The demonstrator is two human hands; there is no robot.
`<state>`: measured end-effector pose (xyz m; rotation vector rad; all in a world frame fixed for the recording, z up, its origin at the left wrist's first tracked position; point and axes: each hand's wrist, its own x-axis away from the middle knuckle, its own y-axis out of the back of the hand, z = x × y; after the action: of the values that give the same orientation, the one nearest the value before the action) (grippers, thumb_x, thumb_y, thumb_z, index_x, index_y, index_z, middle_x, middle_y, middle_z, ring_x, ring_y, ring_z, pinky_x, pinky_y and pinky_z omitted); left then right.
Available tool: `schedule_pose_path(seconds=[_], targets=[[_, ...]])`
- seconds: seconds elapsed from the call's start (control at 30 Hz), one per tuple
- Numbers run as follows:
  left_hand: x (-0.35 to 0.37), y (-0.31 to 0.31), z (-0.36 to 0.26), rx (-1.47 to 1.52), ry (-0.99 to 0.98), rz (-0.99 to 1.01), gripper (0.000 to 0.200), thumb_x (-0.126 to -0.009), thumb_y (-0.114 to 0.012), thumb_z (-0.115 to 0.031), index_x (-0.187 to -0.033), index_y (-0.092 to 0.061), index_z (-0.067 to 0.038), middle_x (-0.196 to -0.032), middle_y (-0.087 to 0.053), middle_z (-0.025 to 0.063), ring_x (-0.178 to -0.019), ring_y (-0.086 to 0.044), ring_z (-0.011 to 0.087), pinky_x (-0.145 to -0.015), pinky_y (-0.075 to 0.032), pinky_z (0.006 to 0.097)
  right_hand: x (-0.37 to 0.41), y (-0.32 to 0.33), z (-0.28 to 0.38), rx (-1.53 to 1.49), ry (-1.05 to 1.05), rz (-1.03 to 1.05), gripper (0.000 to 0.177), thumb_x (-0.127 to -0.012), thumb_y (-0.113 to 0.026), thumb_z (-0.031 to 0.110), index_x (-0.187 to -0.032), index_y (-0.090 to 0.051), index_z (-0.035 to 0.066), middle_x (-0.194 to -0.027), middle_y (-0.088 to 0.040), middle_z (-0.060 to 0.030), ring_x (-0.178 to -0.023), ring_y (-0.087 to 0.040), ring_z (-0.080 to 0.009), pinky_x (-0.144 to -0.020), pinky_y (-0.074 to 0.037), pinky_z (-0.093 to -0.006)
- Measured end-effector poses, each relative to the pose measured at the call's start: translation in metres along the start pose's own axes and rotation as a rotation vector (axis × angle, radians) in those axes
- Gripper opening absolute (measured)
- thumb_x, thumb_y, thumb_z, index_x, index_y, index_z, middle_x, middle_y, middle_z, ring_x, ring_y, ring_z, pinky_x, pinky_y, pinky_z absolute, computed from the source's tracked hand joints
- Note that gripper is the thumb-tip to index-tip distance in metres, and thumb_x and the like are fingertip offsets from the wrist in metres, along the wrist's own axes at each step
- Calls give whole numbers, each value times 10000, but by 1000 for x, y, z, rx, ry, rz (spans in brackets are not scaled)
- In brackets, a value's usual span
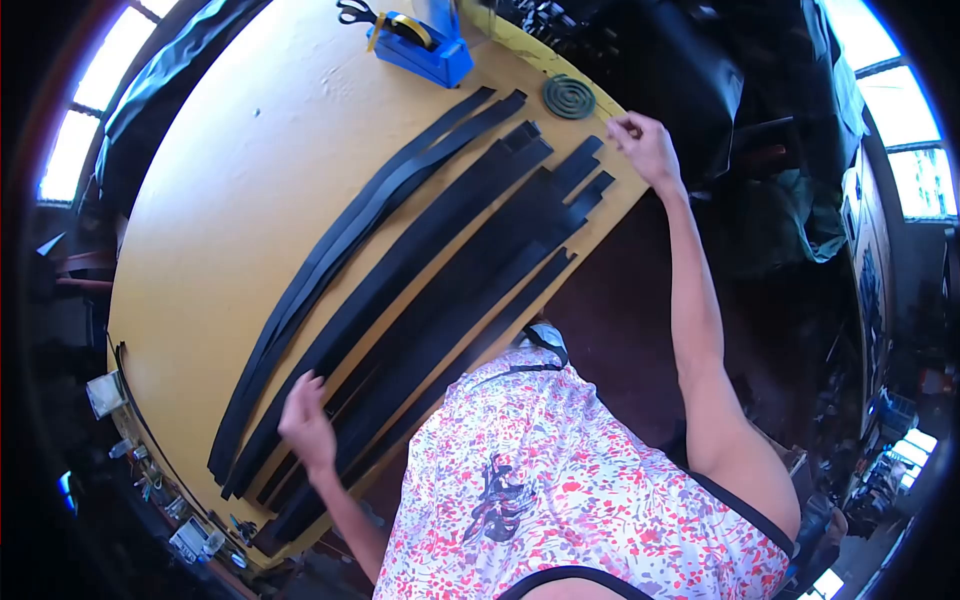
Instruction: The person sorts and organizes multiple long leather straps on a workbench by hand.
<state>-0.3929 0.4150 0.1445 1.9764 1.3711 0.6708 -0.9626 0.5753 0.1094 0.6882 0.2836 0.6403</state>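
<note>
Long black strips [455, 290], flat and strap-like, lie side by side across a yellow table [200, 230]. My left hand [308, 428] is over the near-left part of the strips, its fingers raised and slightly apart, a little blurred, with nothing seen in them. Near the table's right edge, my right hand [648, 148] has its fingers curled in, close to the far ends of the strips. Whatever those fingers hold, if anything, is hidden. A narrower pair of black strips [345, 220] lies further back, partly overlapping.
A blue tape dispenser [425, 55] with a yellow roll stands at the table's far side, with black-handled scissors [356, 12] in it. A green coil [568, 97] lies near the right corner. Small items [195, 540] crowd the area beyond the left edge. Dark sheeting [690, 70] hangs at the right.
</note>
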Motion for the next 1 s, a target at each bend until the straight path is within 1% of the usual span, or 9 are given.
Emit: schedule_pose_path(seconds=[0.13, 0.33, 0.5, 0.6, 0.67, 0.77, 0.83, 0.9, 1.0], targets=[[7, -112, -59, -61, -412, 270, 183, -899, -628, -93, -1055, -677, -12, -959, -691, 139, -878, -675, 287, -786, -535, 358, 57, -18, -56, 4, -161, 17, 215, -886, -662, 210, -958, -703, 11, -843, -713, -101, -766, -685, -192, -715, -513, -304], [13, -218, -100, -174, -596, 288, 350, -793, -732, -119, -1122, -641, -42, -1052, -595, 119, -967, -590, 301, -840, -498, 385, 81, -48, -75, -23, -221, 38, 322, -807, -755, 271, -960, -684, -3, -854, -704, -114, -787, -684, -234, -732, -517, -319], [8, -256, -109, -272, -497, 258, 396, -772, -754, -142, -1132, -627, -39, -1045, -585, 119, -979, -571, 306, -876, -473, 401, 74, -52, -79, -15, -183, 61, 307, -787, -777, 255, -891, -660, -10, -820, -689, -113, -760, -673, -211, -722, -515, -323], [6, -255, -106, -206, -411, 266, 377, -767, -758, -150, -1110, -640, -46, -1028, -592, 121, -976, -576, 304, -870, -478, 395, 71, -44, -91, -284, -286, 166, 225, -833, -752, 182, -863, -641, -12, -760, -655, -68, -685, -625, -129, -654, -505, -278], [2, -251, -101, -9, -310, 337, 373, -748, -771, -169, -1081, -652, -49, -998, -599, 126, -973, -583, 303, -873, -480, 387, 75, -33, -80, -480, -336, 222, 201, -865, -723, 130, -956, -622, -19, -757, -635, -52, -683, -608, -102, -621, -491, -235], [-4, -252, -104, 54, -213, 397, 362, -729, -772, -186, -1039, -656, -40, -993, -606, 159, -1001, -578, 339, -888, -471, 398, 77, -27, -84, -589, -294, 229, 222, -875, -705, 86, -1039, -609, -30, -826, -642, -70, -705, -606, -101, -630, -491, -224], [-8, -254, -96, 81, -261, 386, 370, -715, -784, -207, -1025, -664, -45, -968, -618, 156, -952, -599, 322, -865, -484, 397, 76, -24, -81, -459, -285, 274, 301, -893, -690, 104, -1158, -613, -18, -942, -651, -66, -760, -586, -88, -678, -493, -209], [-9, -259, -84, 120, -285, 399, 416, -700, -779, -279, -1027, -671, -48, -971, -624, 168, -965, -598, 337, -862, -485, 407, 74, -22, -86, -449, -242, 312, 308, -912, -679, 137, -1183, -620, 2, -963, -643, -43, -789, -582, -81, -709, -497, -213], [-11, -260, -85, 138, -207, 404, 455, -652, -795, -268, -1029, -682, -39, -977, -626, 179, -983, -604, 349, -867, -490, 417, 66, -19, -105, -406, -195, 397, 291, -944, -643, 146, -1207, -612, 24, -971, -613, -22, -822, -583, -78, -732, -513, -225]])
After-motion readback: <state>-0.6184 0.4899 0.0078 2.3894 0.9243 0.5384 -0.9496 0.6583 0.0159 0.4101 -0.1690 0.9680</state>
